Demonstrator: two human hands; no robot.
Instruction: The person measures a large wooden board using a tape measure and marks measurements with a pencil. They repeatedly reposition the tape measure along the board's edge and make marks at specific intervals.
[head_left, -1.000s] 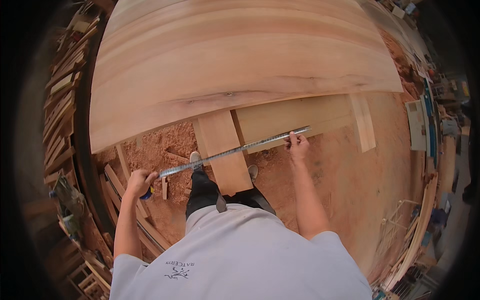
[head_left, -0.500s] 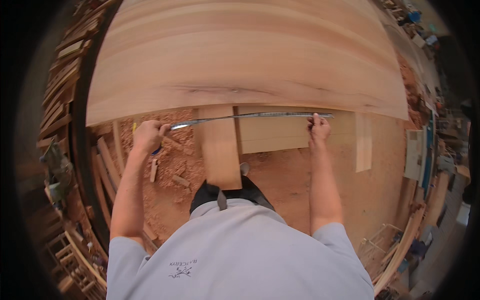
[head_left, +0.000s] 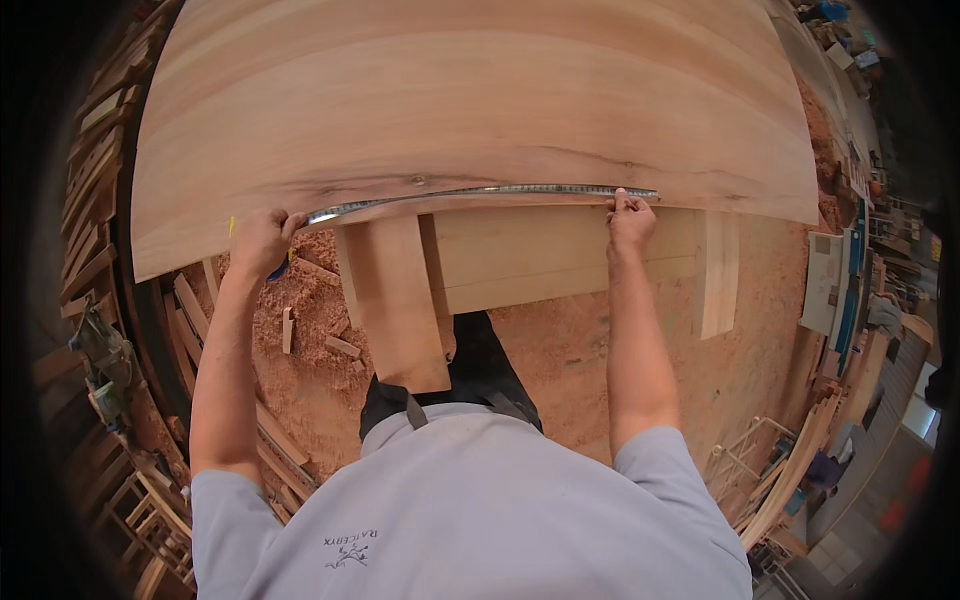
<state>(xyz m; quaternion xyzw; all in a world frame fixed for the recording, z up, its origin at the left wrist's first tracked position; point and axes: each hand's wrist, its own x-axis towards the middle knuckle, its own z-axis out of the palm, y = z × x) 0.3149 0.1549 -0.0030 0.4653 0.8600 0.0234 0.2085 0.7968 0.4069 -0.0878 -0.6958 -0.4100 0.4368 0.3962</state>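
Observation:
A metal tape measure (head_left: 480,190) is stretched between my hands, its blade running along the near edge of a large wooden panel (head_left: 470,100). My left hand (head_left: 262,242) is closed around the tape's case end; blue and yellow bits of the case peek out beside the fingers, the rest is hidden. Near the blade's free end, my right hand (head_left: 629,218) pinches it between thumb and fingers. The blade bows slightly and lies over the panel's dark-streaked grain. Whether it touches the wood all along, I cannot tell.
Below the panel's near edge, a plank (head_left: 397,310) points toward my waist. Beside it is a pale board (head_left: 530,255), with a narrow light strip (head_left: 720,275) further right. Wood shavings (head_left: 310,320) and offcuts cover the floor at left. Stacked timber (head_left: 95,200) lines the left side.
Both hands have moved forward with the tape, which now lies over the panel's near edge instead of short of it. My left hand has also shifted left; the view has shifted somewhat.

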